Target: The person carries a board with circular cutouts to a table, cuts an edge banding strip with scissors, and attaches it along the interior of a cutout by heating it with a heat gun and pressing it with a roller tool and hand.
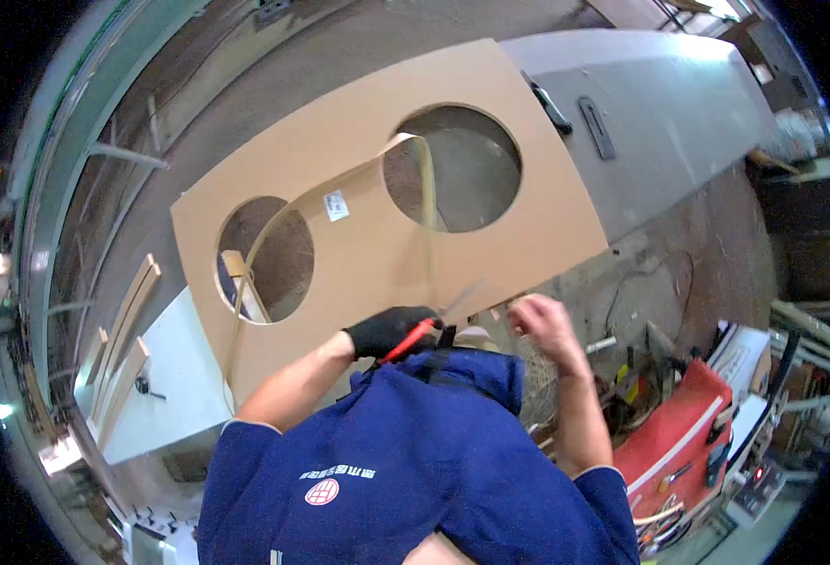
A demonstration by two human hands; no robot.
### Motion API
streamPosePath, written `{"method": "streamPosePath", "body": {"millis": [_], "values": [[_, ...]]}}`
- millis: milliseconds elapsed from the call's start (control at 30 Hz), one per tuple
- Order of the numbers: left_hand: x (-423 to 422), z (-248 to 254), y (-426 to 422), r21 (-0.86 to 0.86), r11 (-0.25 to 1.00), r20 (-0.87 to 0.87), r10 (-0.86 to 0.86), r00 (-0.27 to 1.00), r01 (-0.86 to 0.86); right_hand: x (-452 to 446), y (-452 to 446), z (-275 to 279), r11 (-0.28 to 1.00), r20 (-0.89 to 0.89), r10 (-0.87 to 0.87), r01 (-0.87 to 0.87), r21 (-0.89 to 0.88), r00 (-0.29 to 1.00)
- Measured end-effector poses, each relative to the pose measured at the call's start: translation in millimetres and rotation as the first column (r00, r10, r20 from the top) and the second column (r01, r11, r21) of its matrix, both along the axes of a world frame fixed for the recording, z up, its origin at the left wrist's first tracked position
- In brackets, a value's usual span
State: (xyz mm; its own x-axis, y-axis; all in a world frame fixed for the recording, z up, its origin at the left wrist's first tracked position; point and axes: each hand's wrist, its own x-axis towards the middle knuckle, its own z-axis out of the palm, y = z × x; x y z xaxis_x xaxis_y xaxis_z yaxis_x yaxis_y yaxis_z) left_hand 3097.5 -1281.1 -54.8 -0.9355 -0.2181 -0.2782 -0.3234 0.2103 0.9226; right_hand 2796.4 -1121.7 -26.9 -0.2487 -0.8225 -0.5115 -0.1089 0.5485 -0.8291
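Note:
My left hand (pixel 396 331), in a black glove, is closed around a red-handled tool (pixel 407 341) close to my waist. A thin grey blade-like piece (pixel 465 298) points away just past that hand; whether it belongs to the tool I cannot tell. My right hand (pixel 542 325) is bare, its fingers curled together beside the panel's near edge, and what they hold, if anything, is hidden. In front of me lies a large tan panel (pixel 358 264) with two round cut-outs. A long, thin, yellowish strip (pixel 427 188) loops over it, one end running down towards my gloved hand.
Beyond the panel, a grey board (pixel 660 113) carries a black slotted part (pixel 596 127) and a black-handled tool (pixel 551 107). Wooden strips (pixel 128 348) stand by a white board (pixel 184 367) on the left. At right, a red surface (pixel 674 433) holds tools, with offcuts nearby.

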Motion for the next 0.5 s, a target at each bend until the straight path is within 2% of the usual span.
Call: {"method": "streamPosePath", "body": {"millis": [33,67,100,133,200,233,267,300,333,400,433,467,500], "values": [[5,23,-6,0.041,0.998,0.103,0.044,0.994,-0.048,-21,4,39,0.987,-0.079,-0.159,0.158,-0.016,0.984],[8,47,-15,0.075,0.993,0.206,0.074,0.976,-0.091,-62,26,42,0.957,-0.114,-0.245,0.221,-0.186,0.963],[18,46,-20,-0.008,0.997,0.204,0.076,0.976,-0.076,-88,39,83,0.914,-0.111,-0.385,0.361,-0.186,0.916],[29,44,-25,-0.089,0.994,0.195,0.082,0.977,-0.066,-115,60,107,0.864,-0.143,-0.471,0.423,-0.272,0.871],[42,52,-32,0.006,0.989,0.364,0.138,0.921,-0.150,-163,105,150,0.761,-0.169,-0.609,0.511,-0.399,0.775],[50,47,-35,-0.021,0.989,0.318,0.144,0.937,-0.145,-166,119,185,0.653,-0.118,-0.702,0.568,-0.502,0.702],[52,48,-37,0.019,0.985,0.363,0.153,0.919,-0.172,-187,146,209,0.571,-0.287,-0.809,0.568,-0.593,0.513],[55,50,-38,0.056,0.978,0.409,0.161,0.898,-0.201,-225,196,233,0.471,-0.154,-0.860,0.643,-0.604,0.487],[58,45,-41,0.024,0.983,0.376,0.159,0.913,-0.181,-211,203,281,0.371,0.019,-0.866,0.668,-0.645,0.500],[65,33,-43,-0.033,0.988,0.300,0.153,0.941,-0.150,-197,233,348,0.332,-0.105,-0.909,0.551,-0.766,0.403],[60,37,-44,-0.001,0.986,0.383,0.152,0.911,-0.165,-193,251,374,0.326,-0.056,-0.886,0.533,-0.781,0.460],[60,32,-45,-0.018,0.988,0.334,0.148,0.931,-0.150,-186,262,398,0.319,-0.017,-0.856,0.502,-0.804,0.516],[61,24,-47,-0.056,0.990,0.300,0.140,0.944,-0.129,-178,272,413,0.295,-0.030,-0.869,0.470,-0.832,0.493]]}}
